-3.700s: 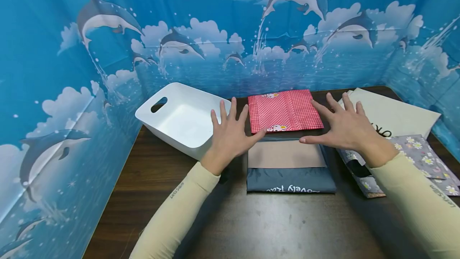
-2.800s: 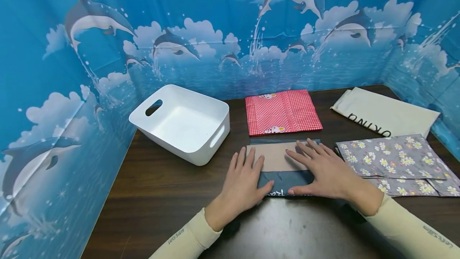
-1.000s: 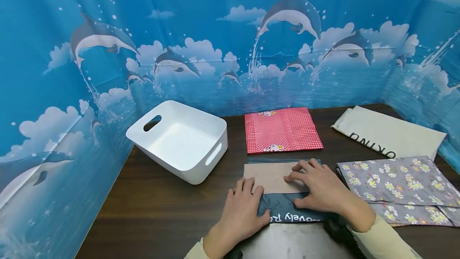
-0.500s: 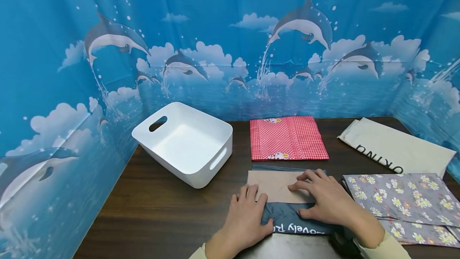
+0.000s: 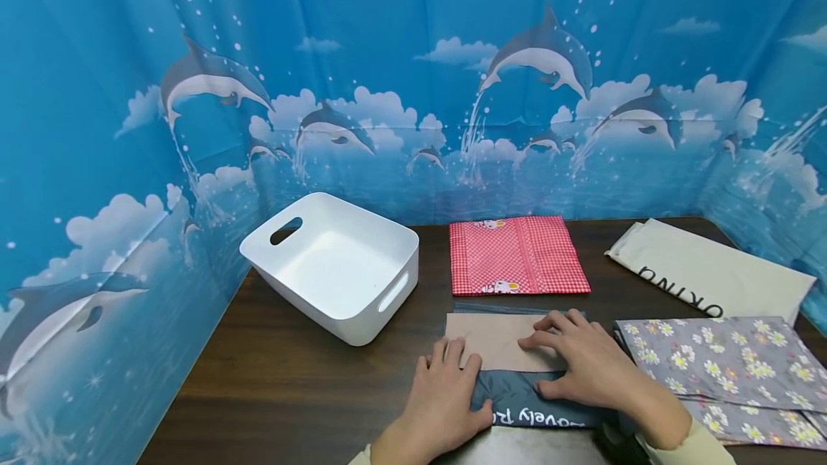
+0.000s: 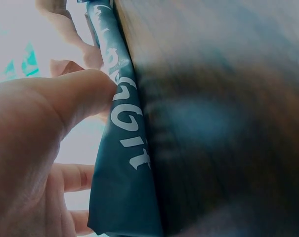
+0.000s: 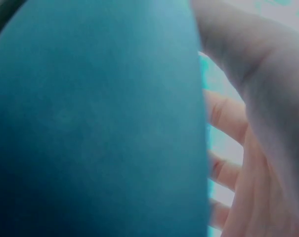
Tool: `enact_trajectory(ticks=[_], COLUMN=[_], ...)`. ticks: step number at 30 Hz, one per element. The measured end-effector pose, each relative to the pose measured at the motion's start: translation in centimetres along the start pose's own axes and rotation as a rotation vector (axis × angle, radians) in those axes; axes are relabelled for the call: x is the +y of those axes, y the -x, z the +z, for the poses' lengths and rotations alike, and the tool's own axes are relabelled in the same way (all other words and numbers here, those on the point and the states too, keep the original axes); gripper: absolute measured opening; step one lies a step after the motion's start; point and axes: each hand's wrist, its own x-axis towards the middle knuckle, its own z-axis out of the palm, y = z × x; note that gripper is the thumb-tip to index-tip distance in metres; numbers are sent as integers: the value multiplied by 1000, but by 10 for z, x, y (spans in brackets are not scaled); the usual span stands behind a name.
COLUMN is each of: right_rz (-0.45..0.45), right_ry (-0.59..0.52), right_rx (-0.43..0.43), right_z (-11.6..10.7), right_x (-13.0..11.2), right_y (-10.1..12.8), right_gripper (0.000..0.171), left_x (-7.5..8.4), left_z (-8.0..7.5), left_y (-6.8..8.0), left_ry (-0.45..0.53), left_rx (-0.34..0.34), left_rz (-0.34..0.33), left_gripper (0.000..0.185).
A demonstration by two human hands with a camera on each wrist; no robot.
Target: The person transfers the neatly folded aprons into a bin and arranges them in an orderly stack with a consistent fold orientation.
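Hands gripped the folded blue bag [image 5: 523, 400] at six o'clock on the table [image 5: 291, 393]: your left hand [image 5: 446, 400] pinched its left edge, your right hand [image 5: 581, 372] curled over its top, below the red cloth [image 5: 517, 255].

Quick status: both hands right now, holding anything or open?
Left hand: thumb and fingers pinch the near edge of the folded blue-grey cloth.
Right hand: fingers on the same cloth, thumb at its fold; a grip cannot be told.
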Motion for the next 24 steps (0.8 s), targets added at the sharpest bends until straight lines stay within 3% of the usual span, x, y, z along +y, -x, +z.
enact_trajectory(ticks=[24], right_rz=[15], right_ry=[-16], right_rx=[18], right_z=[2], right_x=[2], right_y=[0], right_gripper=[57], left_x=[-3], left_z=[-2], left_y=[-1], left_ry=[59], left_rx=[-19], left_rz=[-24], left_gripper=[61])
